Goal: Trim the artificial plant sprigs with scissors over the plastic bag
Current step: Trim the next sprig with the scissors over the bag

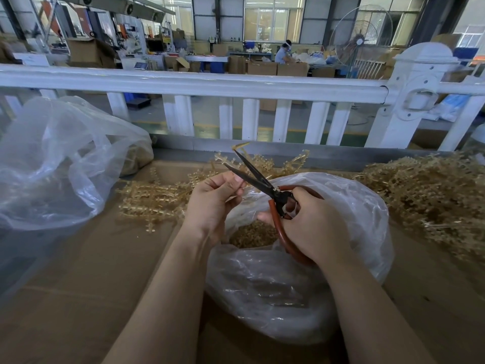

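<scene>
A: Where do we stand?
B: Our left hand (214, 203) pinches a sprig (242, 153) above the plastic bag (354, 232); our right hand (312, 227) grips the scissors (258, 182), blades apart.
A: How will it handle?
B: Probably light, springy plastic, so we pinch near the cut.

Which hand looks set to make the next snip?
The right hand, probably: it grips the red-handled scissors, blades open over the plastic bag. The left hand only pinches the sprig near the blades.
</scene>
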`<move>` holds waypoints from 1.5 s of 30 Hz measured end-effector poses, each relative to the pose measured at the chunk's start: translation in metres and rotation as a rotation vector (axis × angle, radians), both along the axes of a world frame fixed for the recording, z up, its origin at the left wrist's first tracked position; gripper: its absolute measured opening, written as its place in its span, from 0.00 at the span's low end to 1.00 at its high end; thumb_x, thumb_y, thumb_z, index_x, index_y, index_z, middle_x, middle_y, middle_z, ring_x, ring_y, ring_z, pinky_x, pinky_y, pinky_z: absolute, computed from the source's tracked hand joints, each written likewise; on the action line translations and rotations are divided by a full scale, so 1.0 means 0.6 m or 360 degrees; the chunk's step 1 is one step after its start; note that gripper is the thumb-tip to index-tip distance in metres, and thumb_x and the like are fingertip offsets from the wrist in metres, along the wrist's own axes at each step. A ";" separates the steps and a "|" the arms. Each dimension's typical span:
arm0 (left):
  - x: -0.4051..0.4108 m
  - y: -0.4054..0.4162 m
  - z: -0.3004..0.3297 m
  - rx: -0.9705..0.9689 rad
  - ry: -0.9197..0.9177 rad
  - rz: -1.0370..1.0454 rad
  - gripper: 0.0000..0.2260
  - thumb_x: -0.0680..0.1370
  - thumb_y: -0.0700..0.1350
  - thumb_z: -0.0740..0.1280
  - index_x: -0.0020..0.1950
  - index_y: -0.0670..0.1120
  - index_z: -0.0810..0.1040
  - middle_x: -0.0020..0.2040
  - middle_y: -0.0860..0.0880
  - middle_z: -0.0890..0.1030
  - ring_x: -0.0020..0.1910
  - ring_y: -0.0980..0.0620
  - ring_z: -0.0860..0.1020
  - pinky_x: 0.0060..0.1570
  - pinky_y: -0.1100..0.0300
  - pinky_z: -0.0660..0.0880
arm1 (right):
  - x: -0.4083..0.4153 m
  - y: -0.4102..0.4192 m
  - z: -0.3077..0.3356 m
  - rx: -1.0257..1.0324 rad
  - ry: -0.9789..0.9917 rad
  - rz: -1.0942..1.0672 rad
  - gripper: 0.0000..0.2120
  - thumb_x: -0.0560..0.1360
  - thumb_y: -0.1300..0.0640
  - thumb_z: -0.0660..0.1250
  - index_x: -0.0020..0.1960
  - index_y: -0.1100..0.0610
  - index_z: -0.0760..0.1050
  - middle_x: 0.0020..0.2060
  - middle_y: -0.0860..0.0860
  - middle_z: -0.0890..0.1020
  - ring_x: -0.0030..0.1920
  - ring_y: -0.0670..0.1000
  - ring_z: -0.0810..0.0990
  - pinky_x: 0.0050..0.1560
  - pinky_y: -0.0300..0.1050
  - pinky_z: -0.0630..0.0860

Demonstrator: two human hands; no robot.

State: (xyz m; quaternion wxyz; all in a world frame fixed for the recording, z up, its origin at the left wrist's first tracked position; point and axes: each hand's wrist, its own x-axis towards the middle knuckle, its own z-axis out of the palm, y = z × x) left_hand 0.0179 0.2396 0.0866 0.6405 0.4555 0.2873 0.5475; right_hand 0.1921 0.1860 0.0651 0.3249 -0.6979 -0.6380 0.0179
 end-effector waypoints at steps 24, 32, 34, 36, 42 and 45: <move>0.000 0.000 0.001 -0.0043 -0.0076 0.0115 0.02 0.76 0.37 0.69 0.44 0.42 0.82 0.36 0.49 0.81 0.36 0.56 0.78 0.41 0.66 0.77 | -0.006 -0.003 -0.006 0.0350 -0.0209 -0.0087 0.27 0.67 0.24 0.62 0.34 0.48 0.70 0.26 0.41 0.73 0.27 0.41 0.72 0.29 0.31 0.64; -0.005 0.000 0.006 0.0002 -0.0019 0.0222 0.04 0.74 0.35 0.72 0.43 0.43 0.81 0.36 0.46 0.83 0.32 0.55 0.79 0.36 0.65 0.77 | -0.006 -0.005 -0.005 0.0270 -0.0092 -0.0038 0.32 0.64 0.20 0.55 0.43 0.47 0.78 0.30 0.39 0.76 0.31 0.38 0.74 0.33 0.28 0.63; -0.006 0.000 0.005 0.0017 0.0005 0.0193 0.05 0.74 0.35 0.71 0.42 0.43 0.81 0.36 0.46 0.83 0.32 0.55 0.79 0.36 0.65 0.77 | -0.005 -0.004 -0.004 0.0267 -0.0097 -0.0034 0.34 0.63 0.19 0.54 0.46 0.46 0.79 0.33 0.39 0.79 0.33 0.39 0.74 0.34 0.28 0.64; -0.007 -0.001 0.003 0.0033 0.0036 0.0160 0.06 0.75 0.34 0.69 0.41 0.44 0.80 0.36 0.46 0.82 0.33 0.55 0.78 0.36 0.65 0.76 | -0.006 -0.005 -0.003 0.0293 -0.0121 -0.0041 0.36 0.63 0.19 0.53 0.47 0.47 0.79 0.35 0.39 0.79 0.34 0.40 0.74 0.35 0.28 0.64; -0.009 -0.003 0.001 0.0092 0.0112 0.0003 0.13 0.77 0.31 0.65 0.36 0.45 0.79 0.35 0.46 0.80 0.33 0.53 0.76 0.37 0.64 0.75 | -0.005 -0.009 0.002 0.0282 -0.0180 -0.0039 0.35 0.64 0.19 0.52 0.46 0.48 0.78 0.37 0.40 0.81 0.36 0.40 0.75 0.35 0.28 0.64; -0.008 -0.006 0.002 0.0110 0.0126 -0.0058 0.10 0.77 0.30 0.63 0.39 0.42 0.77 0.34 0.46 0.80 0.33 0.53 0.76 0.36 0.65 0.74 | -0.006 -0.010 0.005 0.0251 -0.0174 -0.0051 0.33 0.64 0.19 0.53 0.45 0.46 0.76 0.36 0.38 0.78 0.34 0.37 0.72 0.34 0.29 0.62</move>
